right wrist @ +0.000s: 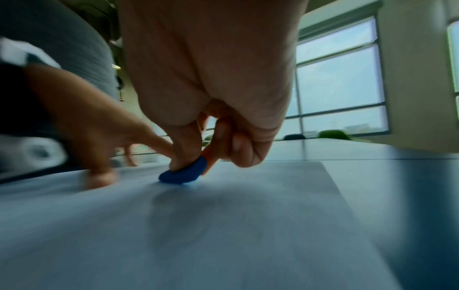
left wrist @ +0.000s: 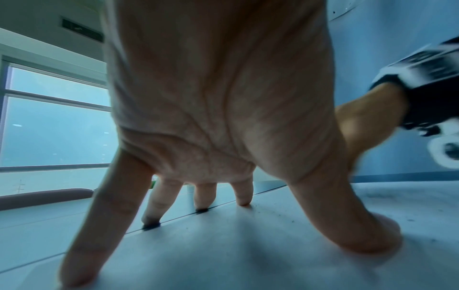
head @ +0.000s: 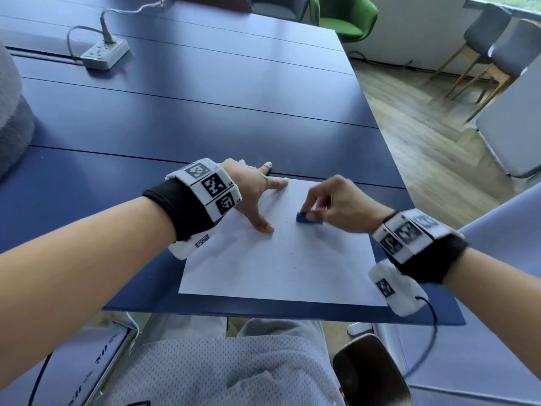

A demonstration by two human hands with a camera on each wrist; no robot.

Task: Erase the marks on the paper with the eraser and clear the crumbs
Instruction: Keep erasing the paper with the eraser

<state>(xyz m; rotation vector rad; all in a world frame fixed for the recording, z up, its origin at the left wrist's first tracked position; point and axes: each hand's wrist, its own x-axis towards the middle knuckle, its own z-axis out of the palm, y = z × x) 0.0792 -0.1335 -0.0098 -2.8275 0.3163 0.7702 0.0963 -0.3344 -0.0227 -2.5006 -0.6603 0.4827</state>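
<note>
A white sheet of paper (head: 281, 259) lies on the blue table near its front edge. My left hand (head: 257, 186) presses flat on the paper's upper left part, fingers spread and straight (left wrist: 347, 225). My right hand (head: 325, 200) pinches a small blue eraser (head: 308, 217) between thumb and fingers and holds it against the paper's upper middle. The right wrist view shows the eraser (right wrist: 183, 174) touching the sheet under my fingertips. Small dark crumbs (head: 284, 238) are scattered on the paper between the hands and below them. I cannot make out any pencil marks.
The blue table (head: 205, 118) stretches away from me; a grey power strip (head: 105, 52) with a cable lies at its far left. The table's right edge drops to a wooden floor with chairs (head: 497, 45). A grey rounded thing (head: 11, 112) sits at the left edge.
</note>
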